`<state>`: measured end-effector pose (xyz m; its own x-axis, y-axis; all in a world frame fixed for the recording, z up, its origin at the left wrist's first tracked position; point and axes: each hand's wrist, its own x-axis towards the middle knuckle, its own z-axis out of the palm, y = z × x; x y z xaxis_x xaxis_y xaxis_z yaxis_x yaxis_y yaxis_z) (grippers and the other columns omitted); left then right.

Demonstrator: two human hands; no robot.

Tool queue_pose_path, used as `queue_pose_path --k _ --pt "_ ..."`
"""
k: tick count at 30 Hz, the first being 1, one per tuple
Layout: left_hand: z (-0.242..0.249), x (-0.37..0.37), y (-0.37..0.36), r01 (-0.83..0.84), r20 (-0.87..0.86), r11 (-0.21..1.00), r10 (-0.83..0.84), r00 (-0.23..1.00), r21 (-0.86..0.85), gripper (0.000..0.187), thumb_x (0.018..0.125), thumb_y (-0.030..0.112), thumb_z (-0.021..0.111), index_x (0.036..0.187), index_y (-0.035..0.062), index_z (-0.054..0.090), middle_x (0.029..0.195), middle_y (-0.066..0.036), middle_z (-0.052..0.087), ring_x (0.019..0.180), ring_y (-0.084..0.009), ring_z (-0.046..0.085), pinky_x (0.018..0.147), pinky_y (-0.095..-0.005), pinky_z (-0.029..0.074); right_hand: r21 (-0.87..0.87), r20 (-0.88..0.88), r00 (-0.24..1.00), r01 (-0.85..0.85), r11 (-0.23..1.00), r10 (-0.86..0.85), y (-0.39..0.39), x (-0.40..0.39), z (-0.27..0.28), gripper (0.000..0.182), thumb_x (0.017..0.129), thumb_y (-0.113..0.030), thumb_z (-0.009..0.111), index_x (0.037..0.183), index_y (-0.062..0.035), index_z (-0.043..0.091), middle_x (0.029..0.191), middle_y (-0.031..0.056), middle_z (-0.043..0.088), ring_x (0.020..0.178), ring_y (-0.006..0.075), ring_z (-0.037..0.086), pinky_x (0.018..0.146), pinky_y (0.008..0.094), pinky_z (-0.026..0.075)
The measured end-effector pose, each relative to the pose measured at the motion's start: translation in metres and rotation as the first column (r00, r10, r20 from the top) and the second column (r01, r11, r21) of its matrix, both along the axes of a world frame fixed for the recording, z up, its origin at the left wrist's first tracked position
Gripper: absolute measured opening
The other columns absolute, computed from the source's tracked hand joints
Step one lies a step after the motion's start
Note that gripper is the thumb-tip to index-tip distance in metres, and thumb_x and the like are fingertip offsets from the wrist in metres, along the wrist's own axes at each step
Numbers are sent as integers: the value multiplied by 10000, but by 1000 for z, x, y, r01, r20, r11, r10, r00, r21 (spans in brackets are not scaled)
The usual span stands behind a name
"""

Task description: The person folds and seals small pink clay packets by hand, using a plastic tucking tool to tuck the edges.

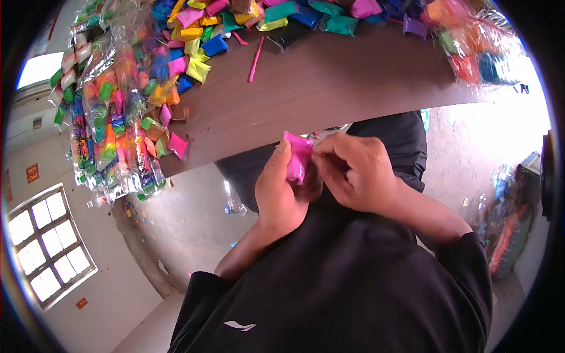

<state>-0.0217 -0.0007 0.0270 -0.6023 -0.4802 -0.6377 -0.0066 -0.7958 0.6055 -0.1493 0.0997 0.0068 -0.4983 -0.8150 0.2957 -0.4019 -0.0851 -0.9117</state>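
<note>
My left hand (281, 191) is closed around a small, shiny pink clay packet (299, 159), held up in front of my lap just off the table's near edge. The thumb presses along the packet's left side, and the other fingers are mostly behind it. My right hand (356, 170) is curled in a pinch at the packet's right edge, thumb against forefinger. What exactly lies between those fingertips is too small to see clearly. A thin pink plastic stick (256, 59) lies on the brown table (353, 76) beyond my hands.
Many coloured packets (200, 35) are heaped along the table's far side. Clear plastic bags of packets (118, 117) spread over its left end, and another bag (471, 47) sits at the right end. Plastic wrappers (232, 200) lie on the floor below.
</note>
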Motion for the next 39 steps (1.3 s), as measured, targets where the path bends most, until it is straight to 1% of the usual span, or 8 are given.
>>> queue_pose_path --k 4,7,10,16,19,27,33,39 --pt "-6 3 -6 84 -168 994 -71 983 74 351 1081 425 488 1039 96 602 743 -24 579 591 -127 497 513 -294 344 37 52 994 91 995 -93 -1 0 3 96 868 -32 712 920 -38 632 718 162 648 632 348 687 568 396 528" --pt "-9 2 -3 -80 21 993 79 997 82 374 1082 432 481 1006 86 602 731 -25 553 584 -124 467 515 -293 342 -87 18 999 -38 995 40 0 1 1 96 869 -29 713 919 -32 631 717 157 652 632 339 691 572 387 529" --pt "-19 6 -10 96 -245 991 -70 967 94 374 1085 433 474 998 91 597 728 -19 538 580 -121 444 526 -291 344 63 -5 992 123 990 -123 -4 -10 -7 95 865 -10 711 922 -27 637 733 145 659 645 338 693 584 381 532" --pt "-6 -4 -4 -125 126 992 125 984 -11 266 1078 355 518 1037 99 582 824 -21 590 629 -132 484 581 -305 384 2 68 997 -33 999 33 2 1 -4 73 890 -26 705 938 -20 651 780 160 667 663 334 700 593 381 538" --pt "-21 8 -12 -44 -156 998 49 987 36 203 1061 298 560 1095 100 588 886 -35 628 720 -143 573 656 -315 457 56 -32 990 138 989 -136 -4 -1 -15 102 923 0 683 993 -3 610 768 166 655 665 327 704 599 369 533" --pt "-24 4 -6 -67 -164 985 40 986 -159 184 993 100 654 1160 71 583 1115 -119 690 1100 -232 657 1009 -389 501 50 417 896 144 988 -152 1 17 -14 204 970 -43 694 1090 17 540 817 64 633 750 110 593 674 277 496" --pt "-25 8 -5 -76 -246 940 -9 969 -332 458 963 -58 667 1324 24 399 1220 -156 625 1124 -217 656 1003 -345 527 117 697 711 16 993 -93 1 16 -19 183 953 -123 756 972 15 636 815 -7 622 736 32 533 630 216 434" --pt "-30 16 -13 94 -148 894 -175 973 -438 349 962 1 705 1265 -20 535 1163 -125 633 1096 -163 642 966 -328 537 101 710 702 -25 995 -55 6 4 -20 153 993 -124 691 927 14 676 807 -12 631 720 56 543 645 251 451"
